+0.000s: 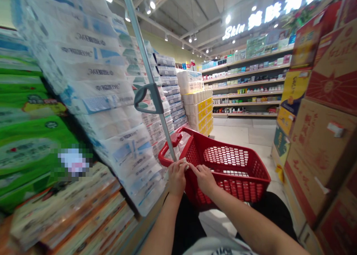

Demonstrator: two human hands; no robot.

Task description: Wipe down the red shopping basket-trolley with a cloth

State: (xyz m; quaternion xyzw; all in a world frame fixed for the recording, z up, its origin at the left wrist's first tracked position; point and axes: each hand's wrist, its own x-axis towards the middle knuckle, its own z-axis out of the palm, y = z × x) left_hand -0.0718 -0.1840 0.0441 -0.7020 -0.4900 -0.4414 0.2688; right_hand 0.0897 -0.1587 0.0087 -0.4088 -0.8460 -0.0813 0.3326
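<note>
A red plastic shopping basket (231,156) with perforated walls stands before me. My left hand (176,177) is at its near left corner, fingers curled around a small pale crumpled piece (185,165) whose kind I cannot make out. My right hand (204,177) is beside it over the basket's near rim, fingers bent and fingertips close to the pale piece. Whatever lies under the right fingers is hidden. A metal pole (143,54) with a grey D-shaped grip (147,98) leans across the basket's red handle (166,156); its lower end disappears behind my left hand.
Tall stacks of wrapped paper rolls (97,69) rise on the left, beside green packs (25,147) and orange-edged packs (83,206). Cardboard boxes (318,147) are piled on the right. Shelves (245,83) of small goods stand across the back, beyond the tiled floor (237,130).
</note>
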